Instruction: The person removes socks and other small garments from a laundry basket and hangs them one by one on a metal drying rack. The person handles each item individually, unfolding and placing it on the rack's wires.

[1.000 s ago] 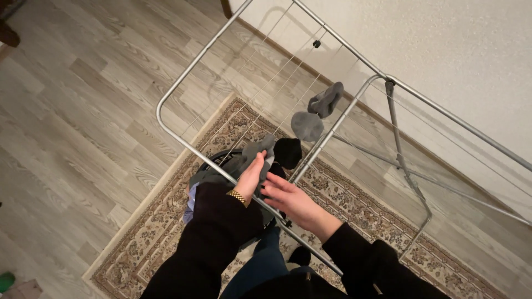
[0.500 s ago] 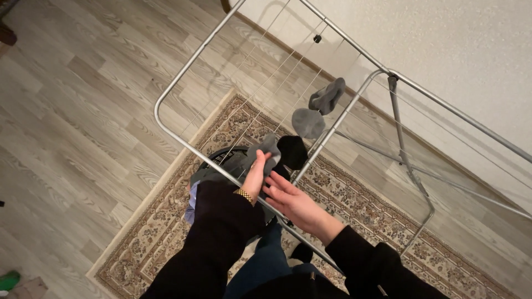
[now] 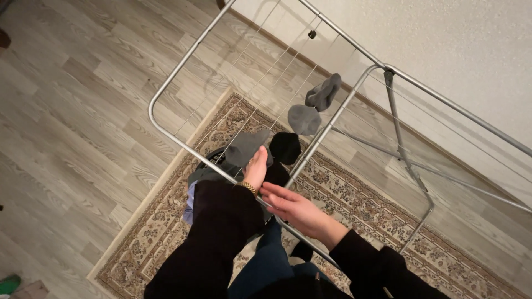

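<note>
Our left hand lies flat, fingers pressed together, against a grey sock draped on the drying rack wires — any grip is hidden. Our right hand hovers spread just below, touching nothing. A black sock hangs beside; the basket underneath is mostly covered.

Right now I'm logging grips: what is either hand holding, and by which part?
The left hand touches the grey sock at its lower edge; a closed grip cannot be told. The right hand holds nothing.
</note>
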